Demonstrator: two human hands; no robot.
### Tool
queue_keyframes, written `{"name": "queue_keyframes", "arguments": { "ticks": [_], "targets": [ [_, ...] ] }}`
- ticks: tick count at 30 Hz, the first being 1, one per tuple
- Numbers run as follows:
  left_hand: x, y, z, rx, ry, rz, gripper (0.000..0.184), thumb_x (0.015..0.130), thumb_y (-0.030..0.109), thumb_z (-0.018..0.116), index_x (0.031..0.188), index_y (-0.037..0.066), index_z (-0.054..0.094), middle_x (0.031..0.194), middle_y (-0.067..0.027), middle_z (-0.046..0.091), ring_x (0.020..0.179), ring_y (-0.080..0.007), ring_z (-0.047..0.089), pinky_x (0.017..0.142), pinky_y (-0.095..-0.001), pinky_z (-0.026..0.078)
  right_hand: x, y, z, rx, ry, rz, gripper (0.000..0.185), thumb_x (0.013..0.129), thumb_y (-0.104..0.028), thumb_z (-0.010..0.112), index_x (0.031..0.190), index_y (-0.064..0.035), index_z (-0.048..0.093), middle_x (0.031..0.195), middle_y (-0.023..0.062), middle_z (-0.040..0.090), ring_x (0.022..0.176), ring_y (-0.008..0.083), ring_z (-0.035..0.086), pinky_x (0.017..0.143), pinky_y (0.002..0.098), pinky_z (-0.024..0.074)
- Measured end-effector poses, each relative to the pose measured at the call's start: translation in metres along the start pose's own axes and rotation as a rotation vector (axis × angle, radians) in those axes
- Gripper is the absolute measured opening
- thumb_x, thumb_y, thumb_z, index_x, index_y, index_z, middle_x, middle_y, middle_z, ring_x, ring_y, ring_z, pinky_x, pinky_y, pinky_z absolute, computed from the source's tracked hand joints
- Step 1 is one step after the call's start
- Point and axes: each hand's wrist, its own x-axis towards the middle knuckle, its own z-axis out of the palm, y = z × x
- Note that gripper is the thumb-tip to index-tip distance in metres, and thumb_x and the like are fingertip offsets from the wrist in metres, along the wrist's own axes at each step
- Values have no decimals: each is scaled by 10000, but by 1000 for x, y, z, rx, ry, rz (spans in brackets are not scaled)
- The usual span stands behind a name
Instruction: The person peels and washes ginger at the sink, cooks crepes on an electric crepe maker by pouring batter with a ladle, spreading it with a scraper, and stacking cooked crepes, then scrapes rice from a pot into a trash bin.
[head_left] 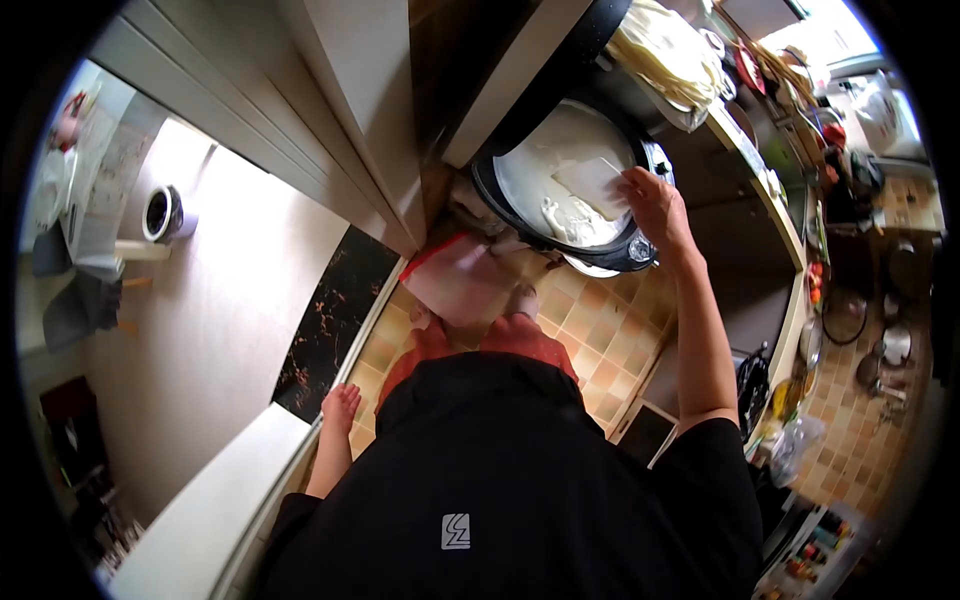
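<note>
My right hand (pixel 655 210) grips a flat white scraper (pixel 592 184) by its edge, over a round black electric griddle (pixel 487 190). A thin pale layer of batter (pixel 545 140) coats the cooking surface. A thicker, wet, lumpy patch of batter (pixel 580 222) lies at the near side, below the scraper. The griddle's dark lid (pixel 545 75) is raised at its far left side. My left hand (pixel 342 403) hangs low beside my body near the door frame, holding nothing, its fingers loosely apart.
Pale thin sheets (pixel 668 50) lie in a pile beyond the griddle. A red-edged whitish bag or sheet (pixel 465 280) is down by my feet. The counter (pixel 765 200) with utensils runs along the right. On the left, a doorway has a dark marbled threshold (pixel 325 325).
</note>
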Motion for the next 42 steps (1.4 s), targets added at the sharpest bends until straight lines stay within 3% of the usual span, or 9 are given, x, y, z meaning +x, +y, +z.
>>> {"name": "queue_keyframes", "arguments": {
  "ticks": [2, 6, 10, 14, 21, 24, 33, 37, 42],
  "targets": [
    [-7, -22, 0, -13, 60, -10, 476, 970, 185, 453, 1399, -10, 391, 1333, -215, 543, 1213, -349, 563, 977, -430, 502, 15, 3, -12, 21, -101, -1, 123, 895, -77, 601, 979, -19, 670, 883, 143, 701, 802, 263, 697, 719, 338, 530],
    [-30, -86, 15, -106, 143, 32, 466, 975, 163, 425, 1407, -8, 382, 1324, -211, 547, 1205, -325, 573, 978, -413, 507, 51, 36, -14, -69, 50, -243, 150, 849, -101, 674, 971, -15, 692, 894, 142, 695, 785, 311, 675, 704, 340, 526],
    [-96, -156, 80, -230, 195, 53, 461, 956, 128, 455, 1386, -23, 392, 1296, -219, 559, 1163, -329, 593, 970, -415, 514, 74, 39, -5, -157, 91, -623, 118, 809, -52, 673, 922, -56, 709, 850, 115, 685, 800, 308, 659, 724, 382, 533],
    [-136, -250, 135, -463, 264, 41, 478, 962, 125, 424, 1413, -21, 357, 1283, -230, 558, 1163, -341, 584, 986, -435, 501, 102, 51, 10, -209, 173, -818, 132, 804, -38, 657, 929, -53, 695, 818, 108, 674, 762, 289, 650, 698, 395, 519],
    [-166, -406, 167, -646, 282, -72, 474, 990, 172, 412, 1424, -7, 347, 1286, -228, 552, 1153, -336, 589, 953, -455, 514, 128, 68, 23, -372, 308, -856, 93, 816, -127, 650, 891, -92, 691, 794, 63, 669, 758, 257, 644, 692, 394, 476],
    [-201, -415, 190, -656, 387, -17, 470, 993, 187, 422, 1415, -10, 355, 1292, -228, 549, 1157, -341, 587, 952, -460, 517, 127, 70, 25, -445, 351, -809, 93, 812, -163, 651, 882, -123, 698, 787, 46, 671, 762, 244, 645, 695, 401, 477],
    [-223, -439, 197, -774, 375, 96, 492, 968, 151, 436, 1419, -25, 352, 1326, -238, 525, 1212, -355, 554, 1014, -449, 483, 123, 76, 24, -503, 352, -863, 141, 808, -154, 658, 939, -138, 707, 829, 31, 682, 796, 234, 645, 720, 399, 481],
    [-233, -469, 201, -824, 379, 92, 496, 960, 144, 440, 1417, -29, 356, 1334, -238, 519, 1218, -358, 549, 1013, -456, 480, 116, 64, 20, -251, 274, -1262, 260, 804, -76, 660, 1057, -109, 706, 976, 37, 713, 875, 238, 660, 798, 382, 498],
    [-255, -524, 206, -798, 417, -37, 502, 965, 165, 426, 1421, -30, 349, 1323, -238, 523, 1217, -360, 550, 1005, -460, 484, 141, 63, 35, -232, 110, -1439, 254, 810, -37, 615, 1048, -78, 693, 1105, 81, 702, 1058, 255, 662, 952, 397, 513]
  ]
}}
